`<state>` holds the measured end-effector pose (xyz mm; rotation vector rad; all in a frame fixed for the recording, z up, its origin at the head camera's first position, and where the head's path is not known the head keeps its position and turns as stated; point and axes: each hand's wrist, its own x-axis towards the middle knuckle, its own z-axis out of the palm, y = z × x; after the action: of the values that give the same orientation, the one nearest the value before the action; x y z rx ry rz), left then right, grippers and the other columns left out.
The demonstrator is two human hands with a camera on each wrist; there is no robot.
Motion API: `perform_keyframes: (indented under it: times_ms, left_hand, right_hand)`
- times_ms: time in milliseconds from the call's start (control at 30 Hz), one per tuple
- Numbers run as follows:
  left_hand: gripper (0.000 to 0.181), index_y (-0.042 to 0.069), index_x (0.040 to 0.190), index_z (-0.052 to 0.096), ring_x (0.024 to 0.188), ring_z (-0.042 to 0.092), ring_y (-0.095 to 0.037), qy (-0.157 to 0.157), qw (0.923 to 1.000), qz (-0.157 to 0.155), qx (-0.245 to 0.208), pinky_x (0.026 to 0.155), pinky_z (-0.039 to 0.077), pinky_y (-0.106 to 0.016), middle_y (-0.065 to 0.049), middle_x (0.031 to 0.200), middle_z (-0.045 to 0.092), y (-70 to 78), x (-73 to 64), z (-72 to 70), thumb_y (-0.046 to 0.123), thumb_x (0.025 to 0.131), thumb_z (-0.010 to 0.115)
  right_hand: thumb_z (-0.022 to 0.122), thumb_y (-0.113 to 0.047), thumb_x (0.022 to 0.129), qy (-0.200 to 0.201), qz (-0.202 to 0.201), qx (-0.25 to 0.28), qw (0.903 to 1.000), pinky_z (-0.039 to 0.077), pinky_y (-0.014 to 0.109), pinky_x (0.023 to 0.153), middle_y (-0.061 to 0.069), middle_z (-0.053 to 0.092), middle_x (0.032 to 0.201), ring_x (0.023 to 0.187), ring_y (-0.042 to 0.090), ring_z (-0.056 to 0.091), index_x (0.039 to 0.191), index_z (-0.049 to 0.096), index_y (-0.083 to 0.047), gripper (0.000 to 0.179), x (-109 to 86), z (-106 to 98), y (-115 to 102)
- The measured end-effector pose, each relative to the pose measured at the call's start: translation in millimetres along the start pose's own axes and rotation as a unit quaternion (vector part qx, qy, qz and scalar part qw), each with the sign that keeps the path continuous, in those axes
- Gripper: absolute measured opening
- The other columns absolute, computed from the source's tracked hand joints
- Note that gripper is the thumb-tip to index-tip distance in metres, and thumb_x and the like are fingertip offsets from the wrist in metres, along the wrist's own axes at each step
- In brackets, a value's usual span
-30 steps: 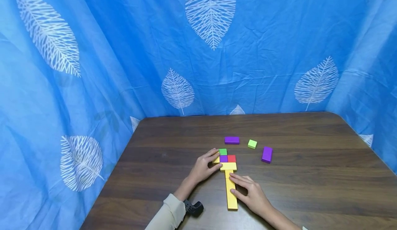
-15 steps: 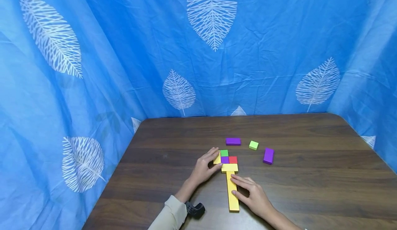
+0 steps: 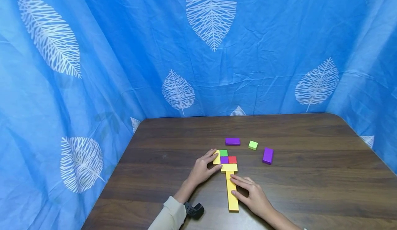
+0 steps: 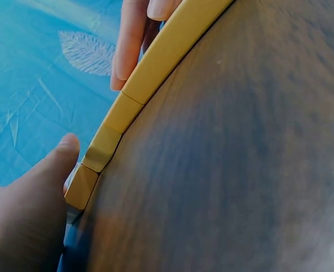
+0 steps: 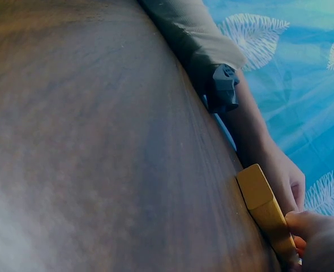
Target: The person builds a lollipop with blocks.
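Note:
Flat blocks lie joined on the table in the head view. A green block point(image 3: 223, 153) sits behind a purple square point(image 3: 224, 159), with a red block point(image 3: 232, 159) to its right. A yellow block point(image 3: 217, 158) flanks them on the left, and another yellow block point(image 3: 232, 168) lies crosswise in front. From it a strip of yellow blocks point(image 3: 233, 202) runs toward the person. My left hand point(image 3: 201, 168) touches the left yellow block with its fingertips, its thumb at the crosswise block's corner. Along the strip's right side, my right hand point(image 3: 254, 195) rests fingertips and thumb, fingers relaxed.
Behind the joined blocks lie a purple block point(image 3: 232, 141) and a light green block point(image 3: 253, 145); another purple block point(image 3: 268, 156) is farther right. A black device point(image 3: 194, 210) sits on the left wrist. A blue leaf-print curtain point(image 3: 263, 68) hangs behind the wooden table point(image 3: 310, 188).

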<state>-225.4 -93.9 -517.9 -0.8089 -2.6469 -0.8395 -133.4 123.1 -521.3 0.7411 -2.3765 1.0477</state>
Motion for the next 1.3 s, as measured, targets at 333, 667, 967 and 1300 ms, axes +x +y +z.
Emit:
perform_keyframes:
  times_ms: [333, 667, 967, 1300]
  left_hand:
    - [0.06, 0.01, 0.128, 0.056, 0.126, 0.041, -0.019, -0.004, 0.9999, -0.007, 0.01, 0.098, 0.039, -0.037, -0.003, 0.138, 0.045, 0.8, 0.5, 0.6, 0.051, 0.084, 0.059]
    - [0.06, 0.014, 0.129, 0.055, 0.119, 0.049, -0.019, -0.002, 0.9995, -0.022, 0.021, 0.094, 0.043, -0.037, 0.0, 0.138, 0.046, 1.6, 0.1, 2.4, 0.052, 0.084, 0.059]
    - [0.06, 0.013, 0.129, 0.055, 0.121, 0.047, -0.017, -0.005, 0.9996, -0.025, 0.016, 0.095, 0.042, -0.035, 0.001, 0.139, 0.044, 0.0, 1.4, 3.8, 0.052, 0.083, 0.06]
    - [0.06, 0.013, 0.129, 0.055, 0.121, 0.048, -0.018, -0.004, 0.9996, -0.024, 0.014, 0.095, 0.042, -0.035, -0.001, 0.138, 0.045, 1.5, 0.9, 2.6, 0.051, 0.084, 0.06]
  right_hand:
    - [0.078, -0.016, 0.073, 0.002, -0.007, 0.002, 1.0, 0.039, 0.014, 0.088, -0.002, 0.062, 0.118, 0.099, 0.013, 0.059, 0.11, 0.069, -0.009, 0.038, 0.7, -0.6, 1.0]
    - [0.078, -0.017, 0.073, 0.0, -0.003, 0.003, 1.0, 0.04, 0.015, 0.088, -0.002, 0.062, 0.119, 0.099, 0.013, 0.059, 0.109, 0.069, -0.009, 0.038, 1.4, -1.0, 2.1]
    - [0.078, -0.016, 0.072, 0.002, -0.006, 0.008, 0.9999, 0.036, 0.011, 0.089, -0.001, 0.063, 0.118, 0.099, 0.014, 0.059, 0.109, 0.069, -0.009, 0.038, 1.6, -0.8, 3.2]
    - [0.077, -0.02, 0.075, -0.004, 0.016, -0.001, 0.9999, 0.045, 0.024, 0.086, -0.003, 0.061, 0.121, 0.102, 0.014, 0.058, 0.112, 0.069, -0.011, 0.039, 0.8, -2.3, 1.1]
